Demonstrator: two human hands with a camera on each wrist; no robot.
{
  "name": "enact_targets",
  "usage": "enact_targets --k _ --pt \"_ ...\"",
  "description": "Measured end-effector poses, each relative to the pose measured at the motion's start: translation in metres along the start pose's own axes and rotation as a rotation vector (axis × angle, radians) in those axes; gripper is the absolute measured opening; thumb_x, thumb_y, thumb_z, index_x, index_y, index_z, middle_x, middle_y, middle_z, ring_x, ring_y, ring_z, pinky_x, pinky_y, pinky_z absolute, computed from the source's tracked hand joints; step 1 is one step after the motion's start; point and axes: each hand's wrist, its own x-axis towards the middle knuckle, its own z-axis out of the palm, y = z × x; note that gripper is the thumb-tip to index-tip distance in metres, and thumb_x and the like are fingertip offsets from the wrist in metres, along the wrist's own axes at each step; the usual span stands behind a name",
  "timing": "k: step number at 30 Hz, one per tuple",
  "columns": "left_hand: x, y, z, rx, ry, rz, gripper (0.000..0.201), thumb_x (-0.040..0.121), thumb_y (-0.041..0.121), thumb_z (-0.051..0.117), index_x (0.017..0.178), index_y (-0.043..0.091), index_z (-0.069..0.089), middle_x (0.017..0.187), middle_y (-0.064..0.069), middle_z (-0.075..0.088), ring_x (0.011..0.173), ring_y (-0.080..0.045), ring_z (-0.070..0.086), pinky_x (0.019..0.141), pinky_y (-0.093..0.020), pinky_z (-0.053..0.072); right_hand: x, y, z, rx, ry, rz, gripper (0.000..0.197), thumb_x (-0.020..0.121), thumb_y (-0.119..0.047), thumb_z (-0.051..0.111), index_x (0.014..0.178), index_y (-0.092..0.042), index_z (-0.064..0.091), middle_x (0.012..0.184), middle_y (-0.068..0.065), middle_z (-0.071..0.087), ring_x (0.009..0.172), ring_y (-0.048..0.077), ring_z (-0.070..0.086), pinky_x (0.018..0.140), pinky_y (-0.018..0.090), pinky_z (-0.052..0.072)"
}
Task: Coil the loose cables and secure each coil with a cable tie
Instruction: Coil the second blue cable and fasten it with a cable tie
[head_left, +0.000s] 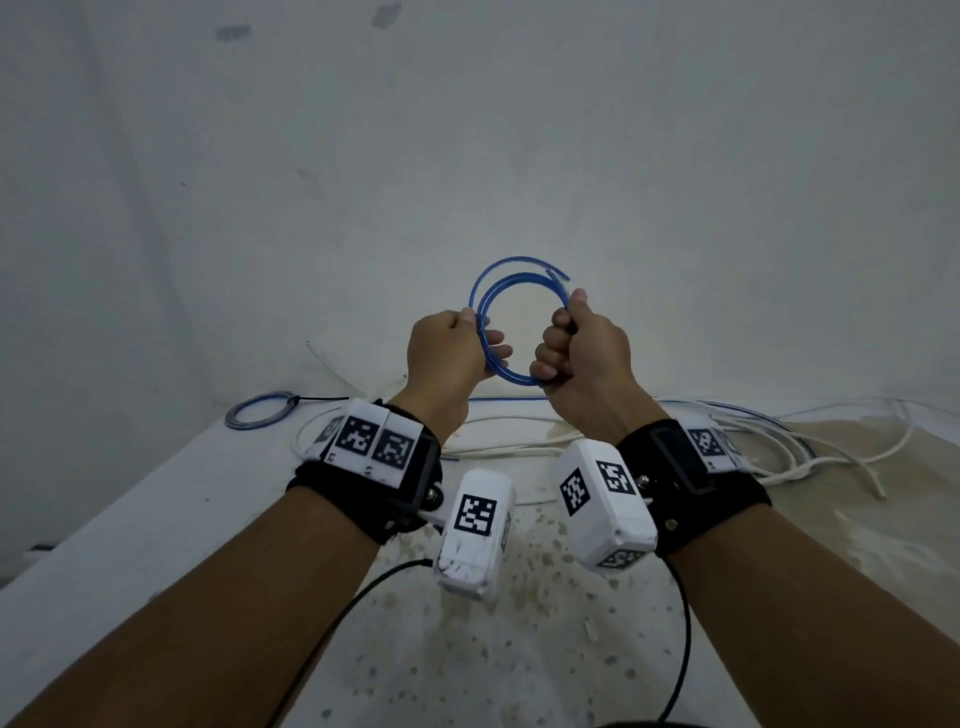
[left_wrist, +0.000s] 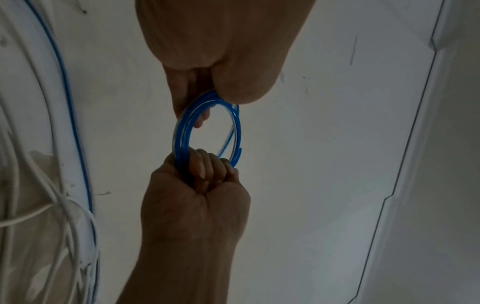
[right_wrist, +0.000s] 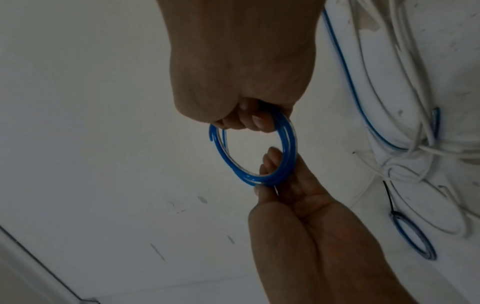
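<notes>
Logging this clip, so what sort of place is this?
Likely a bare workroom: a plain white wall, a stained white work surface and loose white cables beside a tied blue coil.

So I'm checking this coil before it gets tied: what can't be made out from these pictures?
- Turn count of the blue coil: strands overlap and blur in every view.
- Coil sections inside the left hand and right hand: covered by fingers.
- Cut ends at the coil's top: motion-blurred in the head view.
- Loose white cables: ends tangled, some run off the wrist views' edges.
- Tied coil: its tie's lock is too small.
</notes>
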Motion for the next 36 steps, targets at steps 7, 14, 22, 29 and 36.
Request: enact_targets --k 7,14,22,29,36 --pt "0.004 0.007 -0.012 0.058 -0.126 0.159 0.024 0.102 0.005 0.038 0.099 0.011 0.061 0.090 -0.007 0.064 0.059 -0.012 0.055 0.060 -0.025 0.055 -0.002 -0.002 -0.006 -0.076 -0.104 0.062 0.045 0.104 -0.041 0.042 0.066 -0.017 0.041 0.048 -0.005 0.023 0.040 0.011 0.017 0.038 0.023 0.022" --pt "0.008 0.024 -0.024 0.189 -0.271 0.305 0.023 0.104 0.011 0.042 0.103 0.014 0.065 0.084 -0.005 0.070 0.051 -0.014 0.055 0.052 -0.027 0.051 -0.005 -0.006 -0.006 -0.152 -0.194 0.075 0.045 0.103 -0.042 0.044 0.065 -0.017 0.043 0.053 -0.005 0.022 0.044 0.011 0.016 0.041 0.023 0.022" --pt "0.008 0.035 -0.027 0.217 -0.336 0.210 0.029 0.102 0.005 0.037 0.104 0.009 0.065 0.071 -0.008 0.059 0.046 -0.017 0.054 0.047 -0.030 0.052 -0.006 -0.007 -0.006 -0.279 -0.245 0.079 0.044 0.103 -0.041 0.044 0.067 -0.017 0.042 0.053 -0.005 0.024 0.044 0.011 0.018 0.040 0.023 0.023" --pt "0.013 0.039 -0.032 0.376 -0.438 0.273 0.026 0.103 0.009 0.041 0.109 0.006 0.066 0.076 -0.005 0.058 0.048 -0.011 0.052 0.048 -0.028 0.051 -0.007 -0.008 -0.008 -0.432 -0.270 0.047 0.043 0.104 -0.041 0.043 0.068 -0.017 0.041 0.050 -0.006 0.026 0.043 0.011 0.021 0.041 0.024 0.024" --pt "0.017 0.034 -0.030 0.474 -0.438 0.387 0.041 0.100 0.033 0.052 0.083 -0.001 0.067 0.061 -0.005 0.043 0.048 -0.015 0.034 0.045 -0.027 0.035 -0.009 -0.006 -0.006 -0.636 -0.371 -0.014 0.043 0.103 -0.041 0.046 0.067 -0.017 0.042 0.055 -0.004 0.024 0.047 0.012 0.019 0.045 0.025 0.023"
